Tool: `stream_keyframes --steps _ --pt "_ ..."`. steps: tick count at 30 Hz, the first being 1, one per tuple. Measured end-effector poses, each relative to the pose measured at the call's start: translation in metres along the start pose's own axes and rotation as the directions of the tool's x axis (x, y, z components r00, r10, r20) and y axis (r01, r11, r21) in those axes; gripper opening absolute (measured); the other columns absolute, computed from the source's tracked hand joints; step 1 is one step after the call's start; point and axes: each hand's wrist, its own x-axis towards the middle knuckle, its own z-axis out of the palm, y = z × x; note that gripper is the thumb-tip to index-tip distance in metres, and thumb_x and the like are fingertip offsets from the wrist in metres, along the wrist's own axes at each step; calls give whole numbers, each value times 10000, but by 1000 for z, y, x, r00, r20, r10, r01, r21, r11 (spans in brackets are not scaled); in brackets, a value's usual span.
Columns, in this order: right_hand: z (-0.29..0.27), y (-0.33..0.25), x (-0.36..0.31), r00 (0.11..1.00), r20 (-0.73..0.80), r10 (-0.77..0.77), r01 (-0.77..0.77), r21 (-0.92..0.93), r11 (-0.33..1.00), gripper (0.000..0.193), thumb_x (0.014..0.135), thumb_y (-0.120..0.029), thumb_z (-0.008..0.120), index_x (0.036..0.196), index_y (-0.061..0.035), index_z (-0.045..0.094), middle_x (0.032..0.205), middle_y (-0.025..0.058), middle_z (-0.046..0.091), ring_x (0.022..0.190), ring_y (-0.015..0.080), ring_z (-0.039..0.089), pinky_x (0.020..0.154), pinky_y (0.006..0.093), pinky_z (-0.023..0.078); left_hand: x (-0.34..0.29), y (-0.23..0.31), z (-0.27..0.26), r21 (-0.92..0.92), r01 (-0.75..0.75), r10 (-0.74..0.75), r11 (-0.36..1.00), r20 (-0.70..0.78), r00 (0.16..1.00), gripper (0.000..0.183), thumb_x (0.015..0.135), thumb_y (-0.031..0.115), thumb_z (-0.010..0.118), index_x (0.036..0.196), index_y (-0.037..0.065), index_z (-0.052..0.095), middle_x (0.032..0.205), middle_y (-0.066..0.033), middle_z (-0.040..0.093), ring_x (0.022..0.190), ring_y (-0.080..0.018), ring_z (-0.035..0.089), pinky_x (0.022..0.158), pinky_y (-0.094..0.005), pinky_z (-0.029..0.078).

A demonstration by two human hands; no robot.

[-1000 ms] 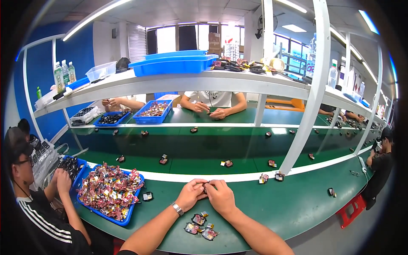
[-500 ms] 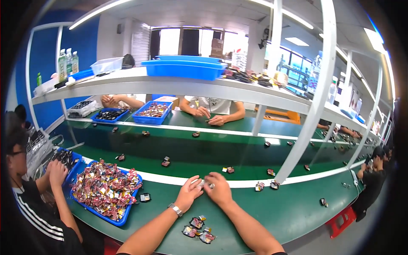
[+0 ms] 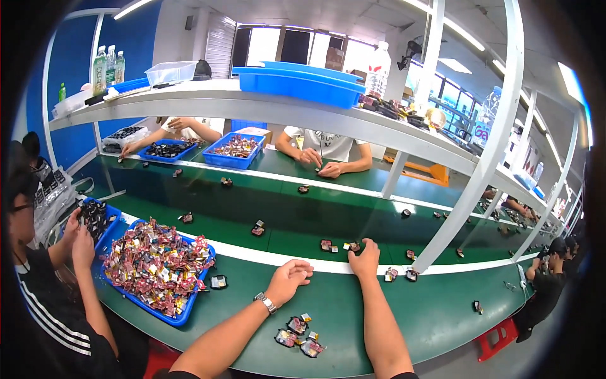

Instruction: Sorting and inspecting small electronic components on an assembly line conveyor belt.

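Note:
My left hand [image 3: 291,280], a metal watch on its wrist, hovers over the near green bench beside the pale strip. Its fingers curl loosely apart, and I see nothing in them. Farther right, my right hand [image 3: 366,258] reaches across the strip to the green belt. Its thumb and fingertips close on a small dark circuit-board piece [image 3: 355,246] with a yellow part beside it. Just left of that lies a pinkish circuit-board piece [image 3: 326,244]. Between my forearms, several similar circuit-board pieces [image 3: 298,325] lie on the bench.
A blue tray [image 3: 182,318] heaped with small boards stands left, with a dark square piece [image 3: 218,282] beside it. A co-worker [image 3: 60,303] sits at far left. A white post [image 3: 470,164] rises at right, carrying a shelf [image 3: 271,110] across the belt. People work opposite.
My hands, close together before, have parted. The right moved forward onto the belt piece. Another piece now lies on the belt left of it. The view has shifted slightly.

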Motion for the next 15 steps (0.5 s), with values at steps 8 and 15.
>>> stream_keyframes --steps 8,15 --pt "6 29 3 982 89 164 -173 113 978 437 691 -95 773 1078 -9 590 877 124 685 847 282 675 780 391 525 6 0 6 -9 -10 10 1000 29 1000 216 955 35 513 1160 -26 541 1161 -163 636 1009 -207 644 839 -315 558" --pt "-43 -35 -62 901 398 -175 -124 621 774 559 739 -87 754 1248 -83 522 1178 85 643 1116 262 560 942 374 457 -2 7 -8 10 96 -96 995 0 995 282 995 152 488 1212 -22 532 1112 -152 648 872 -168 643 749 -291 561"
